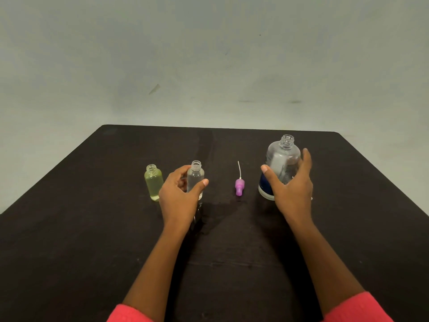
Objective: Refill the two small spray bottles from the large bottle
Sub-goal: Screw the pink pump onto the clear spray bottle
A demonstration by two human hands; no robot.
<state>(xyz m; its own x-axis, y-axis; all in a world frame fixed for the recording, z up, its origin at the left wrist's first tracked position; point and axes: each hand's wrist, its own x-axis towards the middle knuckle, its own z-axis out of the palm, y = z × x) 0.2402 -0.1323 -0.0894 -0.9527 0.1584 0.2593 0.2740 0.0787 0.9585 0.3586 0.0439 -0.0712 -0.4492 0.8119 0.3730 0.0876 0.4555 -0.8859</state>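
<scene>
Two small uncapped bottles stand left of centre on the black table (92, 228). The yellow-tinted small bottle (153, 185) holds pale liquid. The clear small bottle (195, 176) stands to its right, and my left hand (180, 196) curls round it, thumb across its front. The large clear bottle (279, 163), open at the neck and with a dark blue label low down, stands at the right. My right hand (291, 185) is spread in front of its right side, fingers straight, thumb apart. A purple spray head (239, 186) with a white dip tube lies between the bottles.
A wet patch darkens the table (216, 205) between my hands. A plain grey wall rises behind the table's far edge. Both my forearms carry pink sleeves at the bottom of the view.
</scene>
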